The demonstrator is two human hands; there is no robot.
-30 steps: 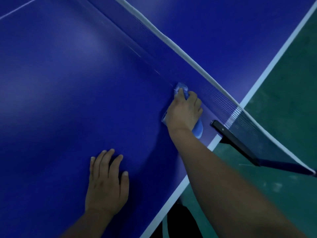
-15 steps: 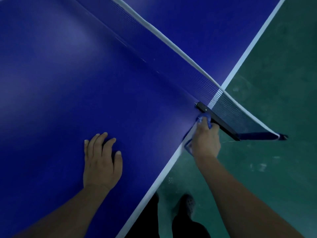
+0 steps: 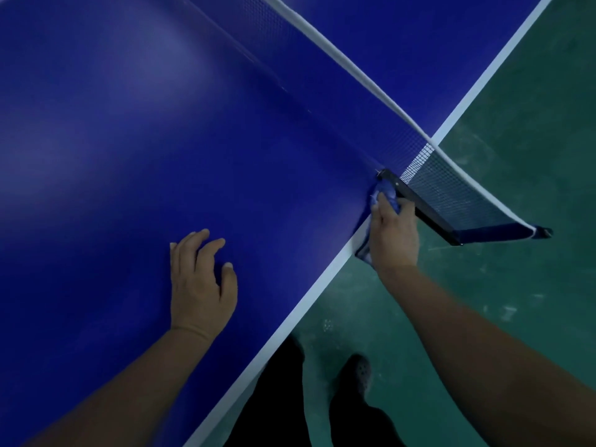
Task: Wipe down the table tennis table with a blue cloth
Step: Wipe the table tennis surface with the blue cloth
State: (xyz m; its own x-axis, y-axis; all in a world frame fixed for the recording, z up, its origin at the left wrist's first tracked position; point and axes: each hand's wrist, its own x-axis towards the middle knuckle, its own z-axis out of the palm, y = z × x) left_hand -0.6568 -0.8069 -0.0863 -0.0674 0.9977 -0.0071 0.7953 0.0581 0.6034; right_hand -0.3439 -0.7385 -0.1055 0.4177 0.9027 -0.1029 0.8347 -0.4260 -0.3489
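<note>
A: Starting with the head view, the only one. Where's the right hand?

B: Right hand [image 3: 392,235] sits at the table tennis table's [image 3: 135,150] side edge, about 3 o'clock from frame centre. Fingers curled round the blue cloth [image 3: 385,196], gripping it.

A: Cloth position?

B: Bunched under the fingers, pressed onto the tabletop corner and white edge line [image 3: 290,314], touching the black net clamp [image 3: 422,209]. A bit of cloth hangs out below the palm, past the edge.

A: Left hand?

B: Left hand [image 3: 200,285] at 7 o'clock from centre, resting on the blue surface, holds nothing. Fingers loosely bent and slightly spread, fingertips on the table, pointing to 12.

A: Net?

B: Net [image 3: 445,188] with white top band runs from 12 o'clock down to 3 o'clock, overhanging the edge on its bracket.

A: Rest?

B: Green floor [image 3: 516,301] on the right. Person's dark legs and a shoe [image 3: 354,375] at 6 o'clock, just beside the table edge.
</note>
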